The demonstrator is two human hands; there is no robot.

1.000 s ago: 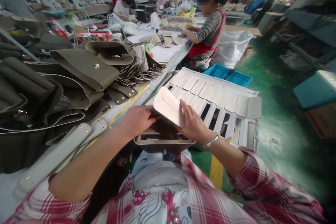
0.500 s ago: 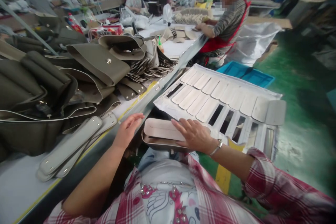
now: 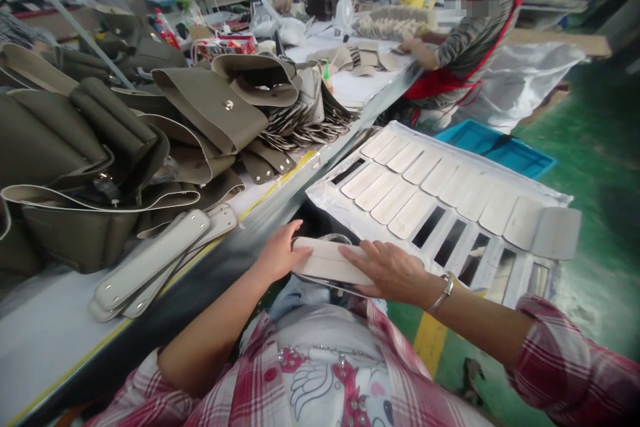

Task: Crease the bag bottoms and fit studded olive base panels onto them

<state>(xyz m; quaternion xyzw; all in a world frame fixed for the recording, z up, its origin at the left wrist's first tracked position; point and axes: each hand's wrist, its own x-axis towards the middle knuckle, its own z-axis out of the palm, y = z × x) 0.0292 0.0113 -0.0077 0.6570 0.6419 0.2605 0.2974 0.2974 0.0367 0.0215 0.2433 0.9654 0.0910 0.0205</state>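
In front of my lap is a pale oblong panel [image 3: 327, 260] with rounded ends and a line along its middle, set over a darker-edged piece that mostly hides beneath it. My left hand [image 3: 281, 255] grips the panel's left end, thumb on top and fingers round the far side. Across the right end lies my right hand [image 3: 395, 270], fingers over the top and edge. To the right, a white-covered rack [image 3: 320, 197] carries rows of similar pale panels [image 3: 407, 213]. Several grey straps [image 3: 153, 260] with metal studs lie on the worktable at left.
Olive-brown leather bag pieces [image 3: 210, 107] are heaped along the worktable [image 3: 45, 327], beside a stack of strips [image 3: 300, 120]. A co-worker [image 3: 470, 47] in a red apron sits farther along the table. A blue crate [image 3: 500, 147] stands behind the rack.
My left hand has come in from beside the panel onto its left end. The panel has settled over the piece beneath, hiding its gap. The view has shifted, so the surroundings appear farther right.
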